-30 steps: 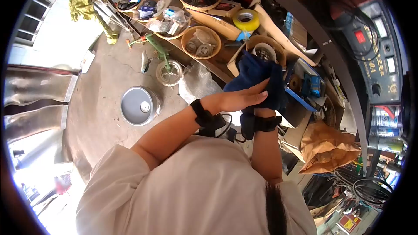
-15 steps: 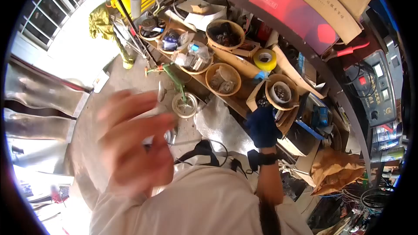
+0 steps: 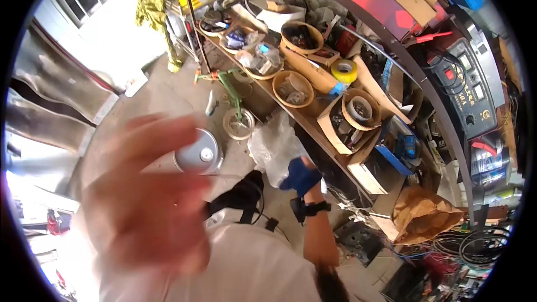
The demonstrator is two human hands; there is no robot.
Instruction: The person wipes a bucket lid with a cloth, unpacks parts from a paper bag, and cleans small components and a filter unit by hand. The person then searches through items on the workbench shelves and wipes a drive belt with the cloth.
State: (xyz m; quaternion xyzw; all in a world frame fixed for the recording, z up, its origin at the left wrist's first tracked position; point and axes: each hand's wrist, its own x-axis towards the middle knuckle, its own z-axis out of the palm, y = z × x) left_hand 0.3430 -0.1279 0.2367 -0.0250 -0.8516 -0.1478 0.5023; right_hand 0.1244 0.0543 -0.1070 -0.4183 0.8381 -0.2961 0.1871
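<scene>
My left hand is large and smeared by motion at the left, close to the camera. Its fingers look apart, and nothing shows between them. Lower centre, my right hand is closed on a bunched dark blue cloth, which hides most of its fingers; one bare fingertip shows at the top. A black strap circles the right wrist. The right hand is over the floor, in front of the shelf edge and beside a clear plastic sheet.
A shelf carries baskets, yellow tape and an open carton. A grey bucket stands partly behind my left hand, near a green-framed wheel. Brown paper lies at the right.
My hands have come apart from the blue cloth; the left moved left and closer to the camera. The right hand moved down and away from the baskets with the cloth. The view has shifted.
</scene>
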